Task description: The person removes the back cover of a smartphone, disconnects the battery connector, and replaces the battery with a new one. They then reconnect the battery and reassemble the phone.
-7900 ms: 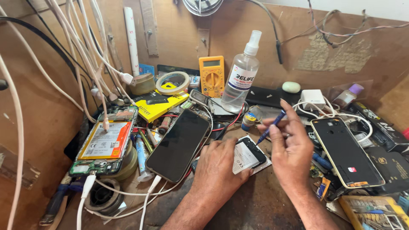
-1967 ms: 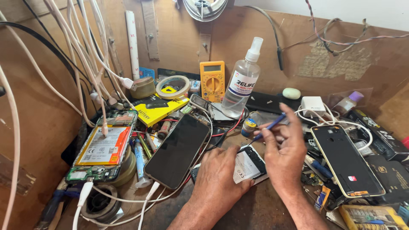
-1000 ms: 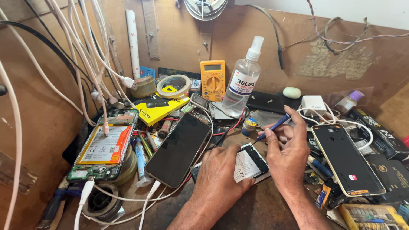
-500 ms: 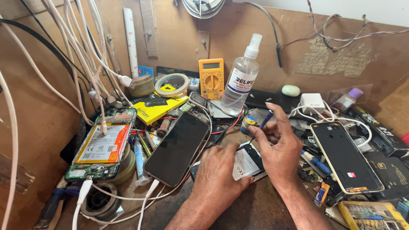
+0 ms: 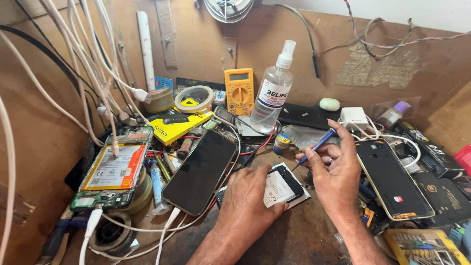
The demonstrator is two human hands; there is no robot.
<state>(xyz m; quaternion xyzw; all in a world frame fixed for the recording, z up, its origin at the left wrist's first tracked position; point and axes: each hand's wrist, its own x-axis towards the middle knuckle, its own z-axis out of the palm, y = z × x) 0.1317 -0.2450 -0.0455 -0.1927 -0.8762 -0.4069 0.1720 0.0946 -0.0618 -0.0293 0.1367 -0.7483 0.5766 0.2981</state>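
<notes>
Hands: left hand [image 5: 252,196] pressed flat over a small opened phone [image 5: 282,184], pinning it to the surface [image 5: 299,235]; right hand [image 5: 336,169] pinched shut on a blue screwdriver [image 5: 316,145], tip angled down toward the phone's upper edge. The phone lies at centre front, between both hands.

Handling note: best worked with the left palm kept firm so the phone cannot slide, the driver held upright on the screw, pressure light to avoid slipping onto the white part inside.

Packages and labels:
- Yellow flat box [image 5: 179,125], black lettering, rear left, under a tape roll [image 5: 195,98].
- Clear spray bottle [image 5: 272,93], white label with red and blue print, rear centre.
- Orange multimeter [image 5: 239,91], against the back wall.
- Opened phone with orange-labelled battery [image 5: 115,167], far left.
- Black boxes [image 5: 431,157], right edge.
</notes>
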